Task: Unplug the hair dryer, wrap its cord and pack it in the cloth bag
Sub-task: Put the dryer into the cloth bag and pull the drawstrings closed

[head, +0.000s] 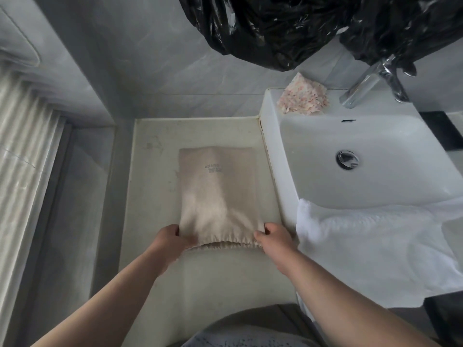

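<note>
Gripping cloth bag (217, 189) (gathered mouth): both hands.

Off-white bench (160, 176), stained and scuffed. Beige drawstring cloth bag (218, 191) lies flat on its middle, gathered mouth at the near end, faint grey print toward the far end. White basin (273, 151) butts against the bench's right edge.

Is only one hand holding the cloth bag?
No, the left hand and the right hand each grip one end of the gathered mouth of the cloth bag.
</note>
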### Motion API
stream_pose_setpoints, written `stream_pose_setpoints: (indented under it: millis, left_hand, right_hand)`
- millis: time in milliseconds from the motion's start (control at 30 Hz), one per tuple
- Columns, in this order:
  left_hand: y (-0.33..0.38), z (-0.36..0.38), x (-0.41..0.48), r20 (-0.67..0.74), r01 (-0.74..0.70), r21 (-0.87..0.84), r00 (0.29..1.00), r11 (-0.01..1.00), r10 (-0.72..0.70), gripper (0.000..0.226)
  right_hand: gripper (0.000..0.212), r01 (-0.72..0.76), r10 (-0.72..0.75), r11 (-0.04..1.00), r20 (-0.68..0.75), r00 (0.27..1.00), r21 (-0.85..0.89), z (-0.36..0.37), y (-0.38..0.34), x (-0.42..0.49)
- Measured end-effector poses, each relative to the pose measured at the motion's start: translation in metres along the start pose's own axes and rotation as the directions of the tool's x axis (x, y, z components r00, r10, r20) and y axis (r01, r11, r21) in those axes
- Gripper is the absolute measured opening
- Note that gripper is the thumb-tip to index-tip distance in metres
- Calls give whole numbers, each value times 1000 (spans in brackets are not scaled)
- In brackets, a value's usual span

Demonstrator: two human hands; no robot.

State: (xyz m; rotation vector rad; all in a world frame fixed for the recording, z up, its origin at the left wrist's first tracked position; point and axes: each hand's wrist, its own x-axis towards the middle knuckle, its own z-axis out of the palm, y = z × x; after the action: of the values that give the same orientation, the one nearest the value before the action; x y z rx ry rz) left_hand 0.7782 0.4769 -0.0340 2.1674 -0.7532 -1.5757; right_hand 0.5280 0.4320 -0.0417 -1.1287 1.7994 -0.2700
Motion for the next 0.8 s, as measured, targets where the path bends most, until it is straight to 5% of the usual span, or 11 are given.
stream_pose_setpoints:
  millis: [133, 267, 467, 633, 800]
  left_hand:
    - [-12, -7, -5, 42, 94, -59, 995, 994, -92, 23]
    - [-20, -13, -16, 64, 96, -36, 994, 995, -93, 31]
    - [-1, -19, -25, -46, -14, 406, 998, 914, 36, 42]
    - [-10, -33, -22, -83, -48, 101, 995, 994, 56, 42]
    - [-18, -49, -25, -315, 56, 605, 933, 794, 174, 39]
  right_hand:
    - [21, -252, 201, 948, 247, 948, 195, -9, 10, -13]
    - [15, -174, 135, 981, 328, 935, 91, -24, 19, -23]
    - [17, -103, 94, 990, 95, 991, 92, -30, 26, -16]
    - [22, -73, 78, 994, -68, 995, 79, -31, 24, -6]
    - [29, -33, 26, 998, -116, 993, -56, -32, 26, -14]
